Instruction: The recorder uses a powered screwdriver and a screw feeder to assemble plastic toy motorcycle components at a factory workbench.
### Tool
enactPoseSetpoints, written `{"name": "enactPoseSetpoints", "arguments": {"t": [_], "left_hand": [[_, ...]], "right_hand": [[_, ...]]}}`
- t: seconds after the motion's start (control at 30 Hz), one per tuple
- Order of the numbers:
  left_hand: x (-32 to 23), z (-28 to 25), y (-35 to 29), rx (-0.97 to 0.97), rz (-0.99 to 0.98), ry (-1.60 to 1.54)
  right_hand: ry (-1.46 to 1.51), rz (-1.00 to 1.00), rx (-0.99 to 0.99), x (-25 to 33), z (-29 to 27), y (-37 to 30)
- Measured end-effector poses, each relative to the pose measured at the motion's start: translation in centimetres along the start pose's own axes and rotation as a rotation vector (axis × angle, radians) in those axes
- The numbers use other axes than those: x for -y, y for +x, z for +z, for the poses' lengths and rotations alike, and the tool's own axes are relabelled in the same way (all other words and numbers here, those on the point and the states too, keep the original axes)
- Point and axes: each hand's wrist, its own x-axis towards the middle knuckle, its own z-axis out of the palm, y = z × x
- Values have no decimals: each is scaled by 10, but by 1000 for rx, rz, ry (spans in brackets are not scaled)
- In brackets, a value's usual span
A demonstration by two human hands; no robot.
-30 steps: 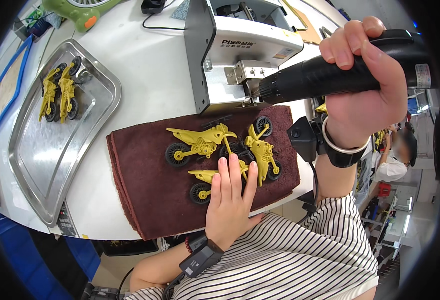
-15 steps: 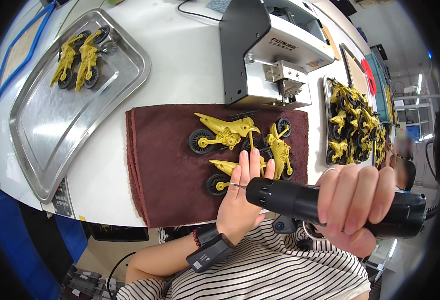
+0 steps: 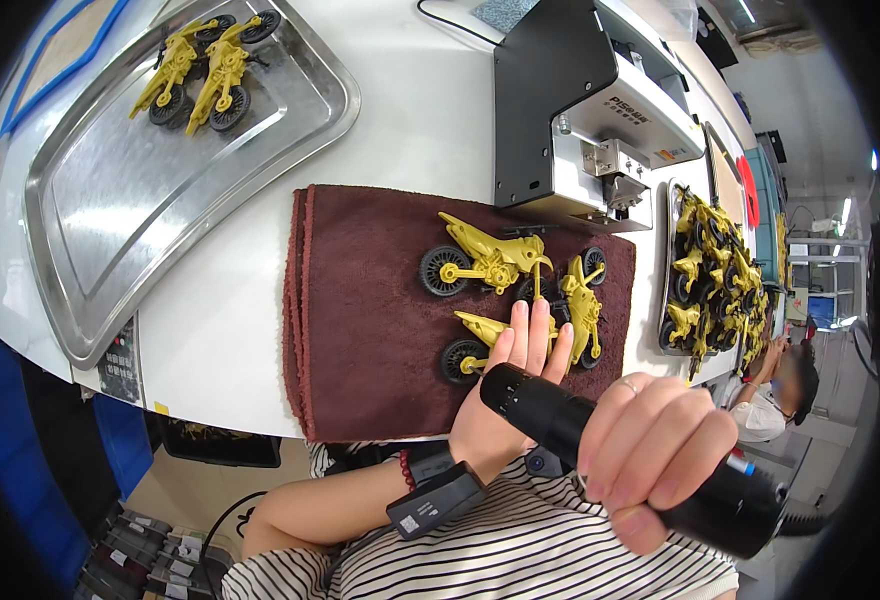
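Here, the lowest yellow toy motorbike [image 3: 482, 328] lies on a brown towel [image 3: 380, 350] under the left hand [image 3: 487, 425], whose outstretched fingers cover its front. The right hand [image 3: 650, 450] is wrapped around a black power screwdriver [image 3: 545, 415], which blocks part of the left hand. Two more motorbikes [image 3: 495, 260] lie close by; beyond stands a metal machine [image 3: 545, 120], which the screwdriver met a second ago.

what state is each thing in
left hand: laid over yellow-and-black toy motorbike
right hand: gripping black cylindrical power screwdriver
screwdriver: held, on/off unclear
maroon fabric cloth: folded, flat
silver metal left tray: holding two motorbikes
silver metal right tray: heaped with motorbikes
black-and-silver boxy machine: on/off unclear
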Motion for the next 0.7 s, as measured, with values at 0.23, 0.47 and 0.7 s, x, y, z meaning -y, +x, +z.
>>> {"name": "enactPoseSetpoints", "arguments": {"t": [0.23, 0.47, 0.7], "left_hand": [[0, -5, 0, 45, 26, 63], [0, -19, 3, 293, 25, 173], [-2, -17, 5, 259, 79, 172]], "right_hand": [[-38, -38, 16, 0, 13, -1], [320, -159, -232, 40, -34, 19], [-54, -177, -426, 46, -89, 53]]}}
